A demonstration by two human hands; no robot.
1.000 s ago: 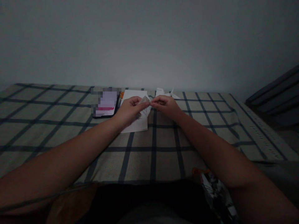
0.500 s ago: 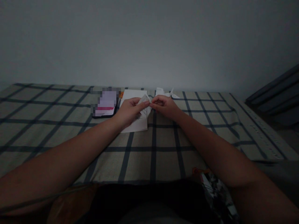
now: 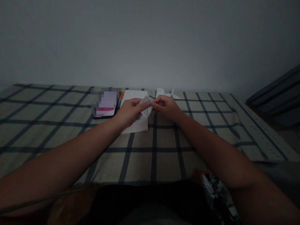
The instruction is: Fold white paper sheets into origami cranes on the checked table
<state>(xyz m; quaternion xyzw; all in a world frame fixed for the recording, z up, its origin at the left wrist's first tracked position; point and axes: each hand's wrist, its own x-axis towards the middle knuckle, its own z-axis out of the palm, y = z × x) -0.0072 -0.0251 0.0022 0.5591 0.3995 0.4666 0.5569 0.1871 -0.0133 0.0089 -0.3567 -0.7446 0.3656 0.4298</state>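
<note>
A small folded piece of white paper (image 3: 145,100) is held up between my two hands, over the table's far half. My left hand (image 3: 131,111) grips its left side, thumb on top. The fingertips of my right hand (image 3: 165,105) pinch its right edge. Beneath the left hand lies a white sheet or pad of paper (image 3: 134,93), partly covered by the hand. Behind the right hand sits a folded white paper shape (image 3: 172,94) with pointed tips, and beside it a small white piece (image 3: 160,91), partly hidden.
Left of the paper a phone (image 3: 107,103) with a lit screen lies on the checked tablecloth (image 3: 70,131). A bit of something orange (image 3: 122,95) shows next to it. A plain wall (image 3: 150,43) rises behind the table. Patterned fabric (image 3: 217,197) is at the lower right.
The folded paper's upper part has shifted slightly to the right, with the right fingertips moving a little along its edge. Everything else stays in place.
</note>
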